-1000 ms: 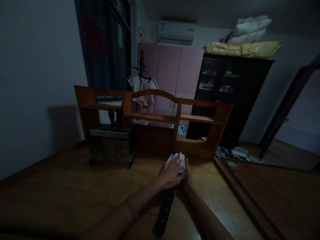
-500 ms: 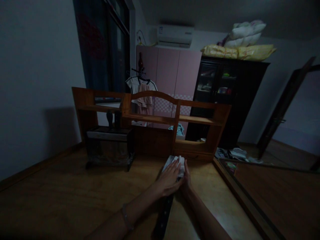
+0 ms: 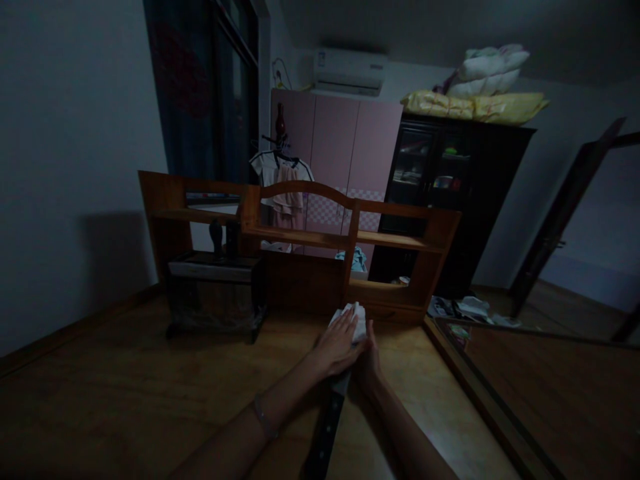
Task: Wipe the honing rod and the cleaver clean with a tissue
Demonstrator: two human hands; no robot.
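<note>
Two hands [image 3: 353,350] over a knife [image 3: 329,427] before the shelf [image 3: 305,235]

The knife should handle as stiff and moderately weighty, its blade [image 3: 342,382] probably slick and sharp along an edge that cannot be made out here. The riveted black handle [image 3: 325,437], pointing away from the shelf, looks the sound place to take hold; neither hand is on it. The white cloth [image 3: 357,328] looks light, soft and easily bunched, best held by its thick folds, clear of the edge.

The knife lies on the table [image 3: 215,393] in front of the shelf, blade end toward it. The hands cover the far part of the blade, and the handle runs back between the forearms. The left hand [image 3: 340,343] lies over the cloth, fingers nearly straight, pressing it to the blade; the right hand [image 3: 369,360] stands on edge against it. Whether either pinches the cloth underneath, I cannot tell. A rack [image 3: 215,270] stands before the shelf's left part.
</note>
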